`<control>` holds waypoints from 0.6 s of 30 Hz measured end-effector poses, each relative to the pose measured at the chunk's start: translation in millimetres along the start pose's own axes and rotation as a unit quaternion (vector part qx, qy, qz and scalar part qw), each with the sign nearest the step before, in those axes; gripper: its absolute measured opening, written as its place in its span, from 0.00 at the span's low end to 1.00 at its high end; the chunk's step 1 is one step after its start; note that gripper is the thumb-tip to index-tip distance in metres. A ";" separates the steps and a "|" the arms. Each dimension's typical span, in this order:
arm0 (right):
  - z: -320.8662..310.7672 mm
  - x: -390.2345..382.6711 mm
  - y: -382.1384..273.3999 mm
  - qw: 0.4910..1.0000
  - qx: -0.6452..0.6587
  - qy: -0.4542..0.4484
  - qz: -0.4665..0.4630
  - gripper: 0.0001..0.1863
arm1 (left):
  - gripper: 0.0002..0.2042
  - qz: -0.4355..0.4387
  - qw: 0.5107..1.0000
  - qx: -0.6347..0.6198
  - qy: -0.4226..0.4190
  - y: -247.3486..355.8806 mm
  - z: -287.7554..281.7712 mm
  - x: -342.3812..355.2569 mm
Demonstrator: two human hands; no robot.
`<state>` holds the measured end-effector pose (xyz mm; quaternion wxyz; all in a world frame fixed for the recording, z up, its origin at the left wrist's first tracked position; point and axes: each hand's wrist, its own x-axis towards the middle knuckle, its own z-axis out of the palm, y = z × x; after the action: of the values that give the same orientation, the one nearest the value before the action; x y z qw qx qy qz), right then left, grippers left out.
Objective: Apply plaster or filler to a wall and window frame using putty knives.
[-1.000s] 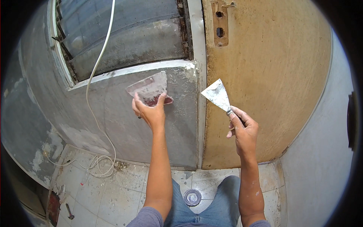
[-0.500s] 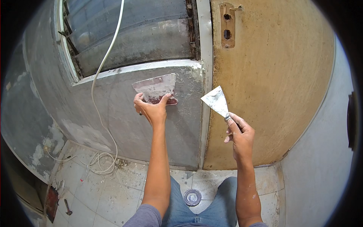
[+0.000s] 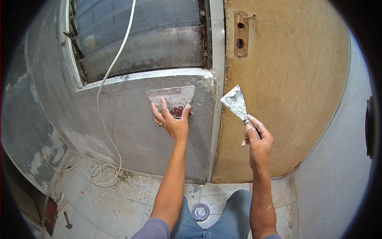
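My left hand [image 3: 172,124] grips a wide, dark red putty spreader [image 3: 175,95] smeared with whitish filler, thumb at its right side and fingers spread across its face. The spreader's broad edge points up, in front of the grey wall below the window; whether it touches the wall I cannot tell. In my right hand [image 3: 259,145] is a putty knife [image 3: 235,102], held by its dark handle with the blade tilted up and to the left. Lumpy white filler coats the blade, which stands before the wooden door, apart from the spreader.
A white cable [image 3: 104,81] hangs past the louvred window [image 3: 139,47] and coils on the tiled floor. The yellowish door [image 3: 286,99] has a bare lock cutout. A round container [image 3: 200,211] stands between my legs; a hammer-like tool [image 3: 67,220] lies at lower left.
Both tools have moved a little to the right in view, and the spreader sits lower. My left fingers have shifted upward over the spreader's face. The view has tilted slightly.
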<state>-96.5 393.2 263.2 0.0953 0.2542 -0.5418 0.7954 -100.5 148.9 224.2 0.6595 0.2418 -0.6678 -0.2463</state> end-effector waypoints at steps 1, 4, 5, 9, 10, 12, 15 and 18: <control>-1.7 4.2 -2.6 1.000 -0.017 -0.004 -0.006 0.14 | 0.47 0.003 1.000 -0.011 -0.002 2.2 2.2 -3.8; 4.6 18.4 -29.9 0.987 -0.133 -0.020 -0.086 0.14 | 0.46 0.024 0.999 -0.020 -0.004 8.2 8.0 -12.6; 6.9 25.1 -38.0 0.974 -0.185 -0.028 -0.126 0.12 | 0.46 0.017 1.000 -0.023 -0.012 10.7 9.6 -15.1; 23.1 52.8 -66.4 0.891 -0.318 -0.065 -0.319 0.11 | 0.46 0.021 0.999 -0.027 -0.007 29.1 20.2 -20.4; 27.9 57.4 -71.5 0.890 -0.320 -0.068 -0.318 0.11 | 0.46 0.018 0.999 -0.028 -0.007 30.2 21.3 -20.5; 35.6 66.2 -78.4 0.845 -0.392 -0.107 -0.347 0.11 | 0.46 0.032 0.999 -0.024 -0.002 31.7 22.5 -21.3; 38.2 70.3 -81.0 0.844 -0.396 -0.106 -0.346 0.11 | 0.46 0.033 0.999 -0.010 -0.015 29.8 21.7 -21.2; 33.1 65.9 -81.4 0.849 -0.395 -0.098 -0.337 0.11 | 0.49 0.034 0.999 -0.025 -0.016 32.1 21.4 -20.4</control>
<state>-107.9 387.1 372.3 0.3966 0.4388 -0.6979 0.4038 -121.6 186.8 229.3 0.6623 0.1990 -0.6798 -0.2442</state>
